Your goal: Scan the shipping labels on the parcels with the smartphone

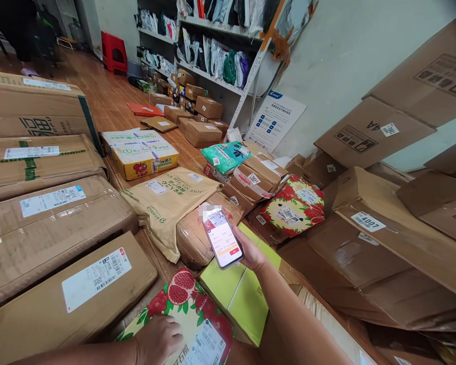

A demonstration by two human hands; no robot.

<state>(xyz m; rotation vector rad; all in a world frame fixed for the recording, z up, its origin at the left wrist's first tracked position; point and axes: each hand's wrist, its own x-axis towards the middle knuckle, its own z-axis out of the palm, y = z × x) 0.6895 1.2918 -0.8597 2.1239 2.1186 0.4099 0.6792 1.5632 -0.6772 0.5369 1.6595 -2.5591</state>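
My right hand (251, 249) is closed around a smartphone (224, 241), its lit screen facing up and showing a page with a red button. Beneath the phone lie a lime-green box (247, 304) and a taped brown carton (192, 238). My left hand (160, 337) rests on top of a pomegranate-printed box (197, 309), beside its white shipping label (207, 347). The left fingers are curled and pressed together; the palm is hidden, so whatever they may hold cannot be seen.
Long brown cartons (57, 228) line the left side. A beige mailer bag (175, 195) and a yellow fruit box (144, 152) lie ahead. Big cartons (368, 253) crowd the right. Shelves of bagged parcels (213, 61) and a red stool (114, 53) are farther back.
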